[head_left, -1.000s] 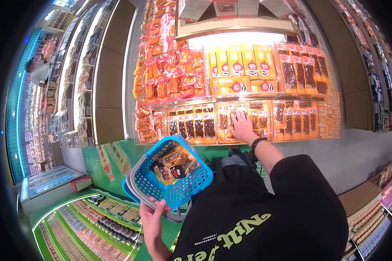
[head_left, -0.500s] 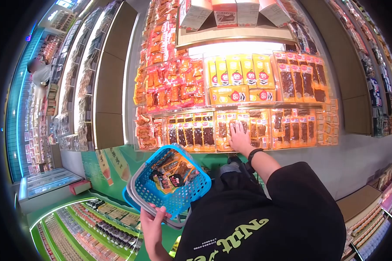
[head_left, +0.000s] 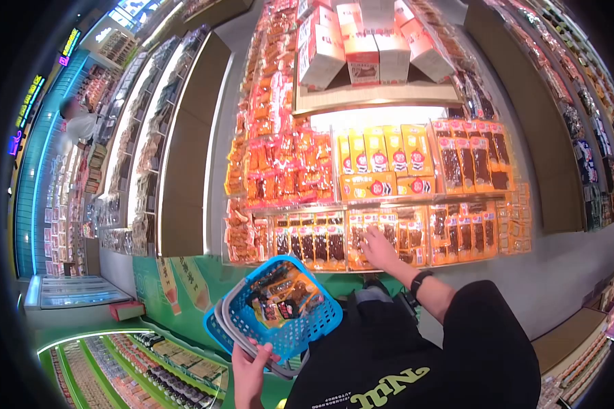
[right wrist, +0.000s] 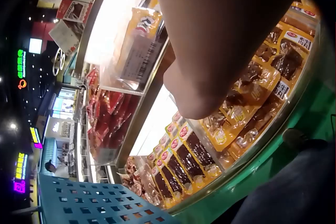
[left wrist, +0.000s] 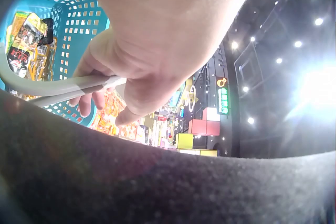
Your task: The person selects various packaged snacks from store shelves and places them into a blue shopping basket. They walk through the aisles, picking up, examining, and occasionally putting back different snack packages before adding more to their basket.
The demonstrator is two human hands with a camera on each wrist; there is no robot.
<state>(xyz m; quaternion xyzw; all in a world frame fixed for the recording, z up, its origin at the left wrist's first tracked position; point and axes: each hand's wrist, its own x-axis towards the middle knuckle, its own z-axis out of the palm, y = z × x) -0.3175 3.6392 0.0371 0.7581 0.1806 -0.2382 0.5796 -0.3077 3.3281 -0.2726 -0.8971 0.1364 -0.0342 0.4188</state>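
My left hand (head_left: pixel 252 365) grips the grey handles (left wrist: pixel 58 87) of a blue basket (head_left: pixel 320 327), fingers curled round them. Several snack packs (head_left: pixel 280 300) in orange, yellow and black lie inside it. My right hand (head_left: pixel 381 249) is over the lower shelf bin of orange-edged snack packs (head_left: pixel 409 235), fingers extended. In the right wrist view the hand (right wrist: pixel 194 92) hangs over these packs (right wrist: pixel 252 98), its fingers mostly hidden; whether it touches one I cannot tell. Packs with dark strips (right wrist: pixel 181 163) stand in the neighbouring bin.
Yellow boxes (head_left: pixel 382 150) and red snack packs (head_left: pixel 286 163) fill the upper bins, with white and red cartons (head_left: pixel 361 54) above. Brown shelf units (head_left: pixel 191 143) flank the display. A person (head_left: pixel 80 125) stands far left. A green-edged display (head_left: pixel 109 337) is at lower left.
The shelves, basket and both hands appear lower in the head view. The right hand has shifted slightly leftward over its bin, while the left hand keeps its grip on the basket handles.
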